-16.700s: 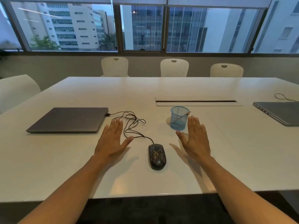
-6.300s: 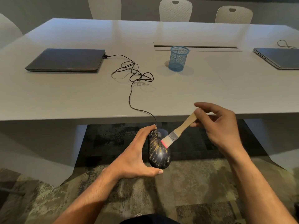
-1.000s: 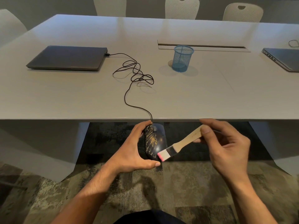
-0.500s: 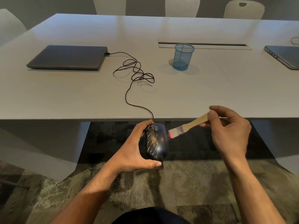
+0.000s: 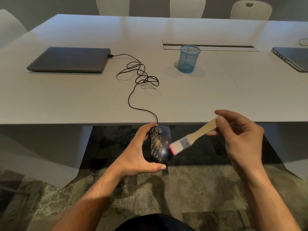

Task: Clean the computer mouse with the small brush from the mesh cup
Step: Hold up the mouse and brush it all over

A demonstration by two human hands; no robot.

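grey table (image 5: 200, 100) spans the view, its near edge above both hands. below that edge, at 6 o'clock, left hand (image 5: 136, 154) grips the mouse (image 5: 159, 145). at its 3 o'clock, right hand (image 5: 240, 137) pinches the brush (image 5: 193, 135), bristles touching the mouse. cup (image 5: 189, 59) stands at 12 o'clock, laptop (image 5: 70, 60) at 10.

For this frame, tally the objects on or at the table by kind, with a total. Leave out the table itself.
Laptops: 2 (closed; far right, partly cut off)
Chairs: 4 ()
Mesh cup: 1
Mouse: 1, held in the left hand
Brush: 1, held in the right hand
Total: 9
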